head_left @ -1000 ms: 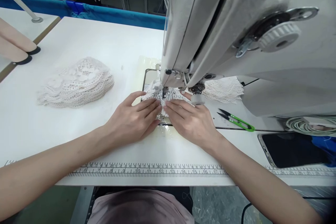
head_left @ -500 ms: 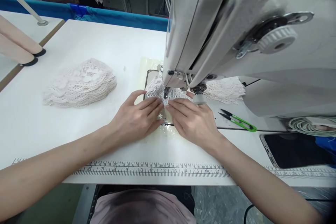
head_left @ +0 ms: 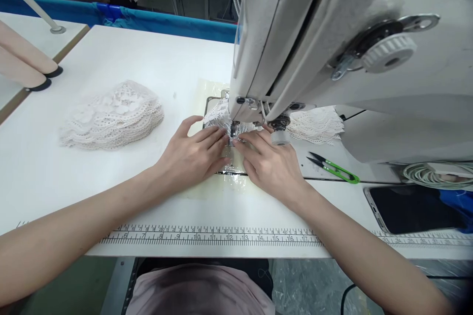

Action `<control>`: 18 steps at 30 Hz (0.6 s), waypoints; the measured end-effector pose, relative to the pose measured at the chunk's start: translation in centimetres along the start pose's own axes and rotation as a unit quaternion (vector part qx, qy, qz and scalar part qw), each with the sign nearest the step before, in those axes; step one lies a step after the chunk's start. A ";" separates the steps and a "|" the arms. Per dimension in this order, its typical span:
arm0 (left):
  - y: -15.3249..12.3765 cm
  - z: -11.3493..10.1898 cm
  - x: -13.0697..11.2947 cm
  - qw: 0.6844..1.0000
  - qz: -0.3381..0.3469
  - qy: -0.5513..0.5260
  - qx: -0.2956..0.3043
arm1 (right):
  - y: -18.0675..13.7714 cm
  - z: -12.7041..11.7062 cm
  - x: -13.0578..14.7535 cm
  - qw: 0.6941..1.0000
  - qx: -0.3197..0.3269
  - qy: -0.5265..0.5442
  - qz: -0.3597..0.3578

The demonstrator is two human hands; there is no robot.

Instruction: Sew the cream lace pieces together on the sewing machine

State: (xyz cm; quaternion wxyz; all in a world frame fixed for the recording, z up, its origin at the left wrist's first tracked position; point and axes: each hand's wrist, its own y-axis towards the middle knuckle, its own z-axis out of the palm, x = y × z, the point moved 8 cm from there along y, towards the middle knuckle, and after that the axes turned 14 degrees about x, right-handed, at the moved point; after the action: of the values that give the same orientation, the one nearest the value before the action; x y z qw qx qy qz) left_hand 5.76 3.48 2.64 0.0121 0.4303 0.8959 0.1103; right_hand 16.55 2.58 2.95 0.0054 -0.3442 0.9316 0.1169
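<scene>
A piece of white lace (head_left: 219,117) lies under the presser foot (head_left: 233,129) of a sewing machine (head_left: 273,34). My left hand (head_left: 194,153) rests flat on the near left edge of the lace, its fingers stretched out and thumb apart. On the other side of the foot, my right hand (head_left: 271,160) touches the lace with slightly bent, spread fingers; part of it is hidden behind the machine's knob. Neither hand is closed around anything. More white lace (head_left: 316,125) lies right of the needle area, partly behind the machine head.
A stack of white lace pieces (head_left: 113,115) sits on the table to the left. Green-handled thread snips (head_left: 332,167), a phone (head_left: 414,209) and a coiled cable (head_left: 436,175) lie at the right. A printed ruler (head_left: 214,236) runs along the front edge.
The lace has moved a little away from me under the foot, baring more of the plate in front. My right fingers have bent and spread; my left hand has barely shifted.
</scene>
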 end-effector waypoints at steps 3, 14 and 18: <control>0.2 0.3 0.4 1.000 -0.010 -0.004 0.007 | 0.2 0.2 -0.1 1.000 0.001 -0.012 0.005; 0.6 0.5 1.1 1.000 -0.026 -0.004 0.013 | -0.3 -0.4 -0.7 0.997 -0.024 -0.069 0.011; 0.7 0.7 1.9 0.999 -0.040 -0.010 0.025 | -0.2 -0.8 -1.0 0.997 -0.039 -0.061 0.022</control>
State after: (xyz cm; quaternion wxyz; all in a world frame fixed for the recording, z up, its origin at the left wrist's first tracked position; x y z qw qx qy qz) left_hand 5.16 5.50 2.19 0.0150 0.3956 0.9145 0.0833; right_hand 17.52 2.86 3.76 0.0467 -0.3158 0.9316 0.1741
